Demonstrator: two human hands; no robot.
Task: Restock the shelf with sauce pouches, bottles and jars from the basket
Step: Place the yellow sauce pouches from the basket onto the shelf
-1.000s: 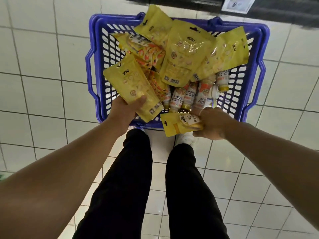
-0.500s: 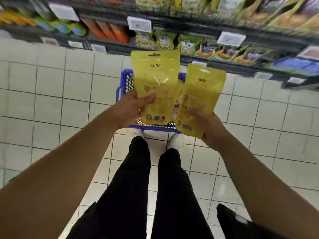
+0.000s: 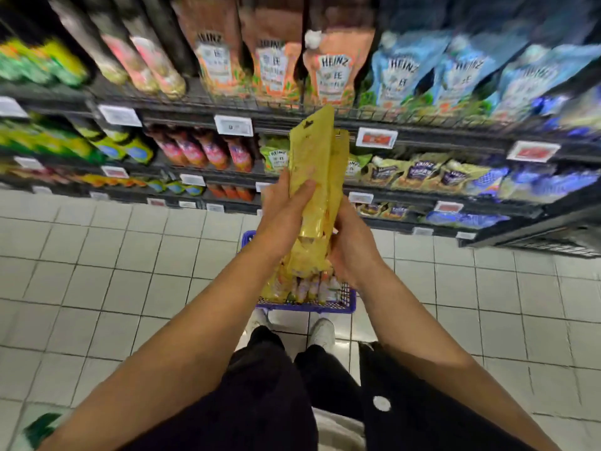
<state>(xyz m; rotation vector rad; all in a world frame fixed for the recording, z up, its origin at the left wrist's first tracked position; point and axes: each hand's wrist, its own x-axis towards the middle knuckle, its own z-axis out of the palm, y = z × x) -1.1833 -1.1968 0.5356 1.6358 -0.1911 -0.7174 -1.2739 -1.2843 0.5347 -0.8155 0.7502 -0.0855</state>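
Observation:
Two yellow sauce pouches [image 3: 317, 164] stand upright and pressed together between my hands, raised in front of the shelf [image 3: 292, 115]. My left hand [image 3: 283, 216] grips them from the left, thumb across the front. My right hand [image 3: 351, 245] holds them from the right side. Below them on the floor sits the blue basket [image 3: 325, 307], mostly hidden, with more yellow pouches and small bottles [image 3: 312, 284] inside.
The dark shelf holds orange pouches [image 3: 331, 73] and blue pouches [image 3: 403, 73] on the upper tier, green and purple pouches [image 3: 419, 172] lower down, bottles [image 3: 208, 151] at left. White price tags [image 3: 233, 125] line the edges. Floor is white tile [image 3: 97, 271].
Both hands lifted the two pouches out of the basket, raised them toward the shelf and brought them together edge-on. My view tilted up from the basket to the shelves.

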